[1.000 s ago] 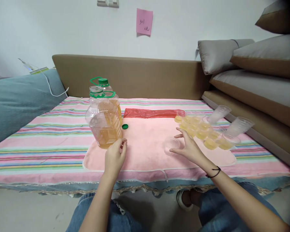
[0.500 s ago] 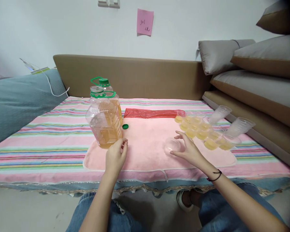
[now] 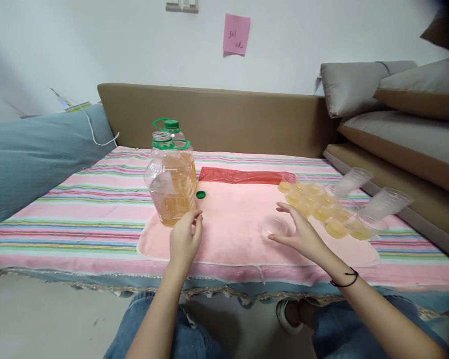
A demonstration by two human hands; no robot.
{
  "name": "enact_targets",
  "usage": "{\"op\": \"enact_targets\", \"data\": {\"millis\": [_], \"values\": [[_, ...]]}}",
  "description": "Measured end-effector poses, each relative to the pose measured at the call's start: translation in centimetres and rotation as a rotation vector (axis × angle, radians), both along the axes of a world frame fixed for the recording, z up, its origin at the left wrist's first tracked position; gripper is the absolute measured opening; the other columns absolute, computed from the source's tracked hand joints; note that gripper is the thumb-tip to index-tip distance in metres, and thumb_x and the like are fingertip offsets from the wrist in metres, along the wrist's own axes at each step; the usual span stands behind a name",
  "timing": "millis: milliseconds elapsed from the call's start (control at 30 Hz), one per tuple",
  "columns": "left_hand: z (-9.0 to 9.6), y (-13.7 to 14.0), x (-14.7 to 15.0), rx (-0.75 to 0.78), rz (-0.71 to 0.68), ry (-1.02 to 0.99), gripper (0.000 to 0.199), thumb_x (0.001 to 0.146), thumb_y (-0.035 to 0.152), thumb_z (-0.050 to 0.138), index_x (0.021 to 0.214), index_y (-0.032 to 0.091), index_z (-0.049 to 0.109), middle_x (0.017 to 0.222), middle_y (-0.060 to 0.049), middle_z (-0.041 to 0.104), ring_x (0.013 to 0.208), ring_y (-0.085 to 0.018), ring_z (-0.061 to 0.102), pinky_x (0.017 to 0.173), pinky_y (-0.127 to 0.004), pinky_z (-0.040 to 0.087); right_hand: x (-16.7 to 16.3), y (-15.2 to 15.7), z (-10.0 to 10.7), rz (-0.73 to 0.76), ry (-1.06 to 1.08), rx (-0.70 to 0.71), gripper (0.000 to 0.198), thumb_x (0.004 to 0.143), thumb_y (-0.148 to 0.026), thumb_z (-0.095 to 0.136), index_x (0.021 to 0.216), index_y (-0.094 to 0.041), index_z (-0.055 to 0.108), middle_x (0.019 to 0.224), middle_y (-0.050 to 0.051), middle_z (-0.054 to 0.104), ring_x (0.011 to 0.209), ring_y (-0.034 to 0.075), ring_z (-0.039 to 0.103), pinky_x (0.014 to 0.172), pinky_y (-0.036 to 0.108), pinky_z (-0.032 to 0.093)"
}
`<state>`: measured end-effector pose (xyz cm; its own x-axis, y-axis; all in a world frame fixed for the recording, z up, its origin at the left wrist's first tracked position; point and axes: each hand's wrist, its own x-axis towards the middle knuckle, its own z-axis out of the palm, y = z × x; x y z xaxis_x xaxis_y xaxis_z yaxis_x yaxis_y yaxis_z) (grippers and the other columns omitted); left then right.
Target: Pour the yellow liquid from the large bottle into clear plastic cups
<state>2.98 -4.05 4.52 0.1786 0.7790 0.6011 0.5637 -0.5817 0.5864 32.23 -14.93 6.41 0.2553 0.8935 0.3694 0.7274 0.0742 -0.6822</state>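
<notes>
My right hand [image 3: 299, 232] is open, thumb and fingers apart, around the near side of an empty clear plastic cup [image 3: 272, 227] on the pink mat [image 3: 232, 247]. Whether the fingertips touch the cup I cannot tell. Beside the front bottle's lower right side, my left hand [image 3: 185, 237] has its fingers curled together, with nothing visible in them. That large clear bottle [image 3: 170, 192] is uncapped, has a green handle and holds amber liquid. Behind it stands a second bottle [image 3: 174, 128] with its green cap on. A loose green cap [image 3: 201, 194] lies right of them.
Several cups of yellow liquid [image 3: 324, 214] crowd together on the right. Two tilted stacks of clear cups [image 3: 353, 182] lie beside them. A red plastic bag [image 3: 243, 176] stretches across the back of the mat. Cushions [image 3: 404, 132] are piled at the right edge.
The whole view has shifted, so everything appears slightly farther right. Both hands keep nearly the same pose, the right still around the empty cup and the left beside the bottle.
</notes>
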Motion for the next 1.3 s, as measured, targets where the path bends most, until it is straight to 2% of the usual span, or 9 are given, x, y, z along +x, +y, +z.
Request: {"op": "enact_targets", "data": {"millis": [100,200,300,400,500,600,800,1067,1300], "values": [[0.5,-0.2,-0.3,0.104,0.087,-0.093,0.022,0.093,0.029,0.045,0.103,0.017,0.062,0.092,-0.007,0.071,0.082,-0.018,0.066,0.075,-0.029,0.050,-1.6,0.4,1.7,0.076,0.075,-0.003,0.025,0.078,-0.045,0.070,0.089,-0.023,0.070,0.080,0.004,0.071,0.077,0.024,0.067,0.077,0.038,0.051],[1.1,-0.3,-1.0,0.212,0.186,-0.244,0.017,0.093,0.027,0.049,0.101,0.017,0.061,0.092,-0.006,0.067,0.081,-0.016,0.064,0.077,-0.028,0.049,-4.0,1.4,3.1,0.162,0.143,-0.084,0.037,0.086,-0.050,0.061,0.063,-0.021,0.069,0.044,-0.003,0.053,0.044,0.015,0.051,0.051,0.030,0.042],[1.5,-0.1,-2.0,0.185,0.253,-0.408,0.014,0.090,0.025,0.054,0.101,0.019,0.061,0.094,-0.004,0.065,0.084,-0.015,0.062,0.078,-0.028,0.049,-6.9,3.5,3.5,0.254,0.222,-0.029,0.043,0.091,-0.051,0.053,0.069,-0.019,0.072,0.037,-0.007,0.044,0.037,0.012,0.047,0.056,0.031,0.047],[1.5,0.6,-3.2,0.048,0.286,-0.624,0.017,0.086,0.029,0.059,0.101,0.021,0.061,0.099,-0.003,0.064,0.088,-0.016,0.062,0.080,-0.029,0.049,-9.5,6.3,3.0,0.352,0.357,0.011,0.040,0.091,-0.051,0.053,0.091,-0.018,0.075,0.051,-0.003,0.061,0.038,0.011,0.051,0.056,0.032,0.052],[1.3,1.5,-4.4,-0.106,0.316,-0.846,0.018,0.082,0.033,0.062,0.097,0.022,0.062,0.099,-0.001,0.063,0.086,-0.015,0.062,0.078,-0.029,0.050,-11.5,9.3,2.1,0.410,0.448,0.028,0.033,0.083,-0.049,0.065,0.094,-0.019,0.077,0.072,0.003,0.073,0.046,0.014,0.061,0.054,0.032,0.054],[1.0,2.2,-5.5,-0.181,0.348,-0.935,0.019,0.081,0.037,0.062,0.091,0.021,0.063,0.093,-0.001,0.062,0.082,-0.015,0.062,0.075,-0.029,0.050,-13.2,12.2,1.2,0.422,0.477,0.064,0.032,0.078,-0.046,0.071,0.097,-0.021,0.075,0.085,0.007,0.076,0.066,0.020,0.070,0.069,0.039,0.060],[0.6,2.1,-6.5,-0.224,0.379,-0.986,0.027,0.086,0.044,0.056,0.083,0.019,0.066,0.079,0.000,0.060,0.081,-0.016,0.061,0.077,-0.031,0.049,-16.5,16.9,-1.2,0.505,0.493,0.032,0.084,0.062,-0.037,0.085,0.136,-0.027,0.048,0.143,0.012,0.054,0.128,0.031,0.055,0.105,0.050,0.046],[0.7,1.7,-7.0,-0.239,0.392,-1.049,0.040,0.089,0.051,0.050,0.069,0.018,0.062,0.099,-0.004,0.064,0.087,-0.017,0.061,0.077,-0.031,0.049,-20.1,19.7,-2.4,0.696,0.762,0.103,0.100,0.053,-0.046,0.091,0.137,-0.029,0.040,0.144,0.011,0.048,0.137,0.033,0.042,0.113,0.052,0.036],[1.0,2.1,-7.1,-0.231,0.430,-1.102,0.033,0.091,0.043,0.046,0.074,0.019,0.061,0.098,-0.003,0.063,0.085,-0.016,0.060,0.075,-0.030,0.049,-21.8,19.4,-3.0,0.504,0.718,0.236,0.088,0.062,-0.051,0.084,0.133,-0.024,0.041,0.127,0.012,0.055,0.123,0.032,0.052,0.106,0.051,0.043]]}}
